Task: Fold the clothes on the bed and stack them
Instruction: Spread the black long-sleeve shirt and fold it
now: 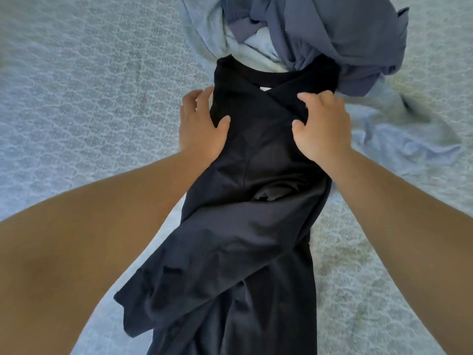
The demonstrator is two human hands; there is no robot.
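Note:
A black T-shirt (245, 206) lies lengthwise down the middle of the bed, collar at the far end, both sides folded in over the middle. My left hand (201, 126) lies along its left edge near the shoulder, fingers straight beside the fabric and thumb pressing on top. My right hand (323, 126) sits on the right shoulder area with curled fingers pinching the folded-in sleeve. A crumpled heap of blue-grey clothes (332, 39) lies just beyond the collar, touching the shirt's far right corner.
The bed cover (84, 98) is pale blue-grey with a fine pattern and spreads to the left. A light blue garment (399, 139) lies spread flat under and to the right of the black shirt.

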